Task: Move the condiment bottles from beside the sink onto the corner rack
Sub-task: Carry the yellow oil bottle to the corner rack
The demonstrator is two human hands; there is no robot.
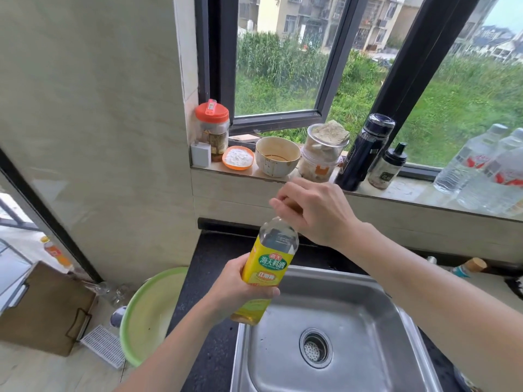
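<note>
A clear bottle with a yellow label and amber liquid, the cooking-wine bottle (271, 258), is held tilted in the air over the left rim of the steel sink (348, 287). My left hand (240, 287) grips its lower body. My right hand (311, 207) is curled over its top, hiding the cap. Another bottle with a tan cap (468, 267) lies on the counter to the right of the sink. No corner rack is in view.
The windowsill holds an orange-lidded jar (212, 128), a small orange dish (237, 157), a stained bowl (277, 160), a plastic container (322, 154), a dark flask (363, 152), a shaker (387, 166) and water bottles (481, 168). A green basin (147, 312) and a board (45, 306) are lower left.
</note>
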